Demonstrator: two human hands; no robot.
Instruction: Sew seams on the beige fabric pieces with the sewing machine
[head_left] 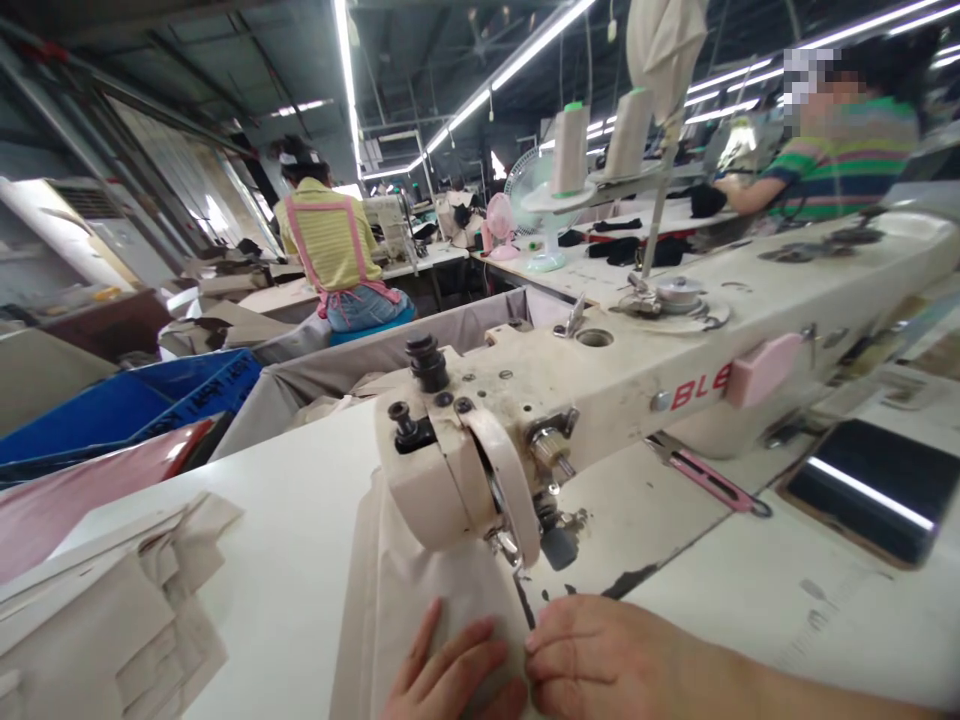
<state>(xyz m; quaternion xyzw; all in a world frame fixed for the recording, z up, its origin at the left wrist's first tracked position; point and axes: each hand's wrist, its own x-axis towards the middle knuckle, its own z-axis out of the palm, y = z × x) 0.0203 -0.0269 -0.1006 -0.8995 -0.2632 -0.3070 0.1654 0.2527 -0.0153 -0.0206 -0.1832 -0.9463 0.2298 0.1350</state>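
Note:
A beige cloth (442, 590) lies on the white table and runs under the head of a cream sewing machine (457, 470). My left hand (457, 670) rests on this cloth with its fingers spread, just in front of the machine head. To its right, my right hand (600, 650) has its fingers pressed together at the cloth's right edge, close below the needle area. The fingertips there partly hide the cloth edge.
Beige fabric pieces (112, 610) lie at the table's left. A pink cutter (709, 480) and a dark phone (874, 490) are at right. Beyond are a blue bin (135, 395), thread cones (570, 150), fans, and two seated people.

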